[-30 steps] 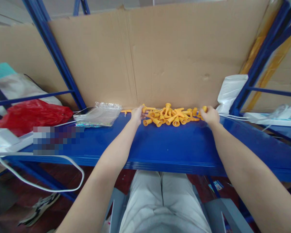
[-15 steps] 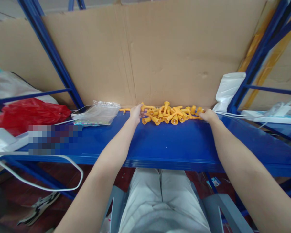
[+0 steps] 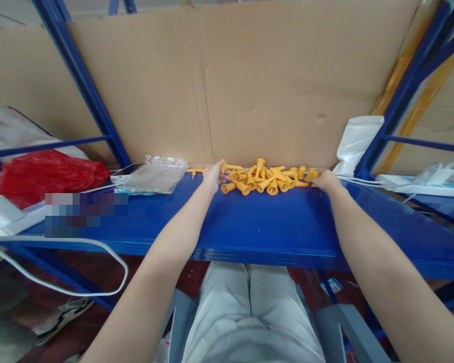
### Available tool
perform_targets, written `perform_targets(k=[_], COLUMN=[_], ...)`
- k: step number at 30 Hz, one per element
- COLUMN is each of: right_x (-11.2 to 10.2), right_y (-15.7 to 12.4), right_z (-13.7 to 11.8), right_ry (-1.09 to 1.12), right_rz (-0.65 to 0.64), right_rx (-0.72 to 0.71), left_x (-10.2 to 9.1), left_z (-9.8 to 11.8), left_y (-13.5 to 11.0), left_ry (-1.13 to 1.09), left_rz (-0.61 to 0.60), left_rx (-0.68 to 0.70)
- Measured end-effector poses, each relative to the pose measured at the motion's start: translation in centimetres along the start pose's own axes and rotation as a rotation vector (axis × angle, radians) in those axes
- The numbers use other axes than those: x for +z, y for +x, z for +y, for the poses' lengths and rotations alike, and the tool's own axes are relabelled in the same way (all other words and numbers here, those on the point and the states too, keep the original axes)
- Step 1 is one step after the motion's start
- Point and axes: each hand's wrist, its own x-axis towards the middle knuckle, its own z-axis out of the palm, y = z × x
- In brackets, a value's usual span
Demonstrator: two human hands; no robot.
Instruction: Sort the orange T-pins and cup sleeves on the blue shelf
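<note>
Nearest, the person's pale trousers [image 3: 230, 302] are showing between the grey armrests [image 3: 348, 322] of a chair, and both bare forearms are stretching forward over a blue metal shelf [image 3: 265, 222]. To the left, a white cable [image 3: 109, 293] is looping down past the shelf's front edge. Toward the back of the shelf, a loose heap of yellow plastic horn-shaped pieces [image 3: 277, 174] is lying between the two hands, several with their flared ends facing the person. The left hand [image 3: 212, 176] is resting at the heap's left end, its fingers curling behind the nearest pieces; the right hand [image 3: 328, 180] is resting at the right end, its fingertips meeting small yellow parts. Both hands are partly hiding their own fingers at this distance, so I cannot tell whether either is gripping a piece or just touching it. One more yellow piece [image 3: 194, 171] is lying just left of the left hand, beside a clear plastic packet [image 3: 153, 174]. Farther left, a red plastic bag [image 3: 47, 174] is sitting crumpled; at right, a white pouch [image 3: 359, 143] is leaning near a blue upright. Behind everything, a cardboard panel [image 3: 268, 85] is standing.
</note>
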Motion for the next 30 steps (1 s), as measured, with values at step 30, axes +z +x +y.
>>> perform_targets(k=[30], right_x=[-2.9], right_y=[-3.2], right_z=[-6.3], right_ry=[-0.016], right_rz=[0.196], right_rx=[-0.123], left_x=[0.1], left_z=[-0.4], left_y=[0.2], left_ry=[-0.014], left_rz=[-0.113], left_rx=[-0.005])
